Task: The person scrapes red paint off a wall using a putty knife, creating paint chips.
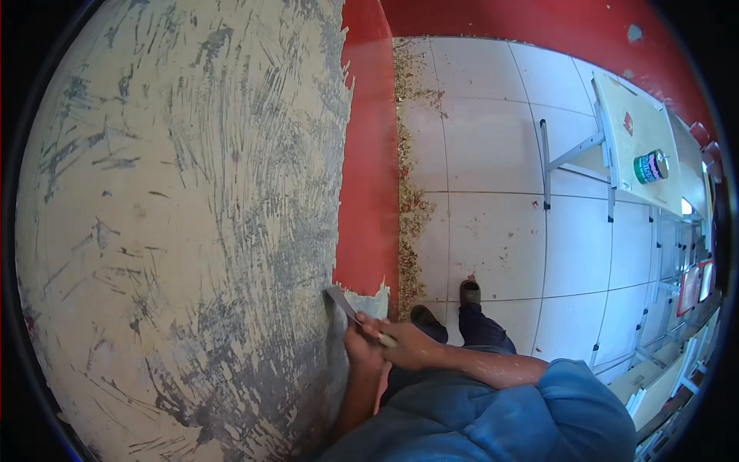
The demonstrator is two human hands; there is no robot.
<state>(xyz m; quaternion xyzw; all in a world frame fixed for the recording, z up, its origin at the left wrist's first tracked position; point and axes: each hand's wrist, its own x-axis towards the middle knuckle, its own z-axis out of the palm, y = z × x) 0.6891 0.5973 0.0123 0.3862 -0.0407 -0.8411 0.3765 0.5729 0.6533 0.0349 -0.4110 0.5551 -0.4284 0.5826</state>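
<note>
A paint scraper (344, 304) with a flat metal blade and a pale handle is gripped by both of my hands. My left hand (362, 343) is closed near the blade end, close to the wall. My right hand (408, 346) wraps round the handle, whose pale end shows at the fingers. The blade's tip is at the ragged lower left edge of a band of red paint (369, 192). Left of that band the wall (192, 231) is cream and grey, covered with scratch marks. Whether the blade presses on the surface I cannot tell.
Paint flakes (412, 246) lie along the wall's foot on the white tiled floor (493, 231). At the right stands a pale folding table (643, 115) with metal legs, holding a green can (650, 167). Another red wall (554, 27) runs across the back. My shoes (469, 291) are near the flakes.
</note>
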